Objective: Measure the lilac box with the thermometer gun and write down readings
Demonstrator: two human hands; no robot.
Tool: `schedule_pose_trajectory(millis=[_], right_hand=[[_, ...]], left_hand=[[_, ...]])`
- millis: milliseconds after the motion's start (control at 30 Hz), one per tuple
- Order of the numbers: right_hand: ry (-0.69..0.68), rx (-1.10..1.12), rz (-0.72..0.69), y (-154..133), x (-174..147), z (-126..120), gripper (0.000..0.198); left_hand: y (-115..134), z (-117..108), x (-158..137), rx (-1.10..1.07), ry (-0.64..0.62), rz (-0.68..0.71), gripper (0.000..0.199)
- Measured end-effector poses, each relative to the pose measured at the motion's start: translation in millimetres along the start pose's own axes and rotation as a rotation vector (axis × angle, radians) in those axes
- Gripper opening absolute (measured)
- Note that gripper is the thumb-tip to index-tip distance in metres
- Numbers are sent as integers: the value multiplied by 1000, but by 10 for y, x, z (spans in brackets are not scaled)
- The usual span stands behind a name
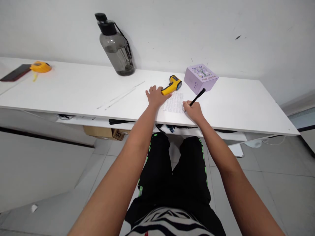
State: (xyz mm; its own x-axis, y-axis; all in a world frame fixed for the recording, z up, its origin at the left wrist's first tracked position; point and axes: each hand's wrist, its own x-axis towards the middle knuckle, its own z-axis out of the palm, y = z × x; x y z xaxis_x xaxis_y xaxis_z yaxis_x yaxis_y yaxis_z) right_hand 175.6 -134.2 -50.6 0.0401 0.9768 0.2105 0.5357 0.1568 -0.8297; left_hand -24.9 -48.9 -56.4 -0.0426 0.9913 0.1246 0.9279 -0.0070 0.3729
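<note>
A small sheet of paper covered in handwriting lies on the white desk. My right hand grips a black pen whose tip rests at the paper's right edge. My left hand lies flat on the desk at the paper's left side, fingers spread, touching the handle of a yellow and black infrared thermometer.
A lilac box stands just behind the paper. A dark water bottle leans against the wall. A yellow tape measure and a dark phone lie far left. A cardboard box sits under the desk.
</note>
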Motion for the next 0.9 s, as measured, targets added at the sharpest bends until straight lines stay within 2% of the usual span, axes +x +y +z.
schedule_pose_trajectory(millis=[167,333,500,600,733,900], right_hand=[[121,131,-36,34,-5,8,45],[90,120,-12,28,-12,21,47],[95,73,11,38,19,30,32],[107,64,-43,90,37,40,25],[134,33,-105,161,51,61,40],[138,20,-12,169,77,103,61]], left_hand=[[5,-1,-18,8,29,9,75],[14,9,-30,0,72,-6,73],[19,24,-32,-21,113,-31,60],[22,25,-43,-41,118,-28,55],[23,18,-61,-91,133,-43,54],[11,-7,-65,-86,142,-37,50]])
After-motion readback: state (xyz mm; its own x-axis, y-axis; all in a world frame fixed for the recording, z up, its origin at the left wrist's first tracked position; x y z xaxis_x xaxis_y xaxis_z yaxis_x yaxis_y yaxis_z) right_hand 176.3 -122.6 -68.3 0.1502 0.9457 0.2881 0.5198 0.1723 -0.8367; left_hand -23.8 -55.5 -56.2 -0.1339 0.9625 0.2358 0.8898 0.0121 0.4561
